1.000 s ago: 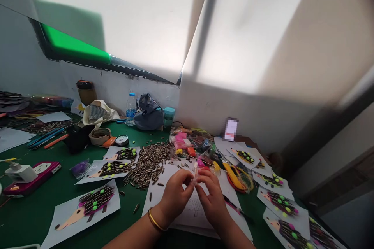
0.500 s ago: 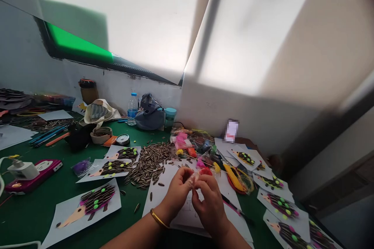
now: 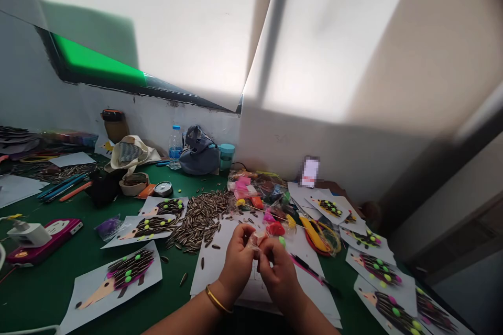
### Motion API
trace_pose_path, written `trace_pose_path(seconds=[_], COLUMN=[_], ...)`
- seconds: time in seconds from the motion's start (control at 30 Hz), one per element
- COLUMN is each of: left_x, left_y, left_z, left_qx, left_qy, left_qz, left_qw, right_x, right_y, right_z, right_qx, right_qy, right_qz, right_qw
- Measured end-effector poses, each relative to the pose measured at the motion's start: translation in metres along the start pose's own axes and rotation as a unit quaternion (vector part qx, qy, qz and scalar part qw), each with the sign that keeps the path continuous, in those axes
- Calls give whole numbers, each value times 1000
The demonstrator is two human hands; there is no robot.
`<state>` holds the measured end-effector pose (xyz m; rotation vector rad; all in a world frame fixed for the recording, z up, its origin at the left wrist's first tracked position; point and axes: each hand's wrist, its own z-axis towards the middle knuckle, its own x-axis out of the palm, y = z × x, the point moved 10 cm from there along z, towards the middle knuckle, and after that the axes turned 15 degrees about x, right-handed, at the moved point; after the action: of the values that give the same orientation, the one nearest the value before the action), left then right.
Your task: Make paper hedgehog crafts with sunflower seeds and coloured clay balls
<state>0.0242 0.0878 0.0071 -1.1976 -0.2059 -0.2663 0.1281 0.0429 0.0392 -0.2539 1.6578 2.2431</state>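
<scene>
My left hand (image 3: pixel 238 260), with a gold bangle on its wrist, pinches a small clear plastic packet of peach-coloured clay (image 3: pixel 258 239). On the packet's other side, the fingers of my right hand (image 3: pixel 280 271) are closed on it too. Both hands are above a stack of white paper (image 3: pixel 212 272) with faint drawn lines. Just beyond my fingers lie a red clay lump (image 3: pixel 275 228) and a light green lump (image 3: pixel 282 241). A dark pen-like tool (image 3: pixel 308 266) rests on the paper to the right. My fingers partly cover the packet.
Striped sunflower seeds (image 3: pixel 202 217) are heaped left of the paper. Hedgehog pictures (image 3: pixel 118 285) lie on both sides. Bagged coloured clay (image 3: pixel 255 191), yellow-handled scissors (image 3: pixel 310 227) and a propped phone (image 3: pixel 310 171) are farther back. A bottle (image 3: pixel 175 147) and blue bag (image 3: pixel 199 154) stand near the wall.
Both hands have drawn slightly nearer with the packet, turning it so more of the peach clay shows. The red and light green lumps are now less covered by my right hand.
</scene>
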Motion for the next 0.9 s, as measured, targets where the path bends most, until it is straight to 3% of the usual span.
trace_pose_path(seconds=[0.2, 0.37, 0.5, 0.67, 0.8, 0.9], left_x=[6, 3, 0, 15, 19, 15], left_y=[-12, -21, -7, 12, 21, 23], left_z=[-2, -2, 3, -4, -10, -11], left_qx=[68, 99, 9, -95, -140, -156], left_qy=[40, 45, 50, 98, 87, 53], left_qz=[58, 113, 29, -77, -111, -124], left_qw=[995, 988, 998, 988, 980, 979], right_x=[-11, -26, -40, -16, -16, -22], right_y=[-2, 7, -5, -40, -44, -42], right_z=[1, -1, 5, 14, 15, 14], right_qx=[-17, -26, 6, 115, 133, 129], right_qy=[-53, -47, -44, 71, 48, 26], right_qz=[-43, -23, 17, 176, 226, 199], right_qw=[998, 998, 999, 975, 964, 971])
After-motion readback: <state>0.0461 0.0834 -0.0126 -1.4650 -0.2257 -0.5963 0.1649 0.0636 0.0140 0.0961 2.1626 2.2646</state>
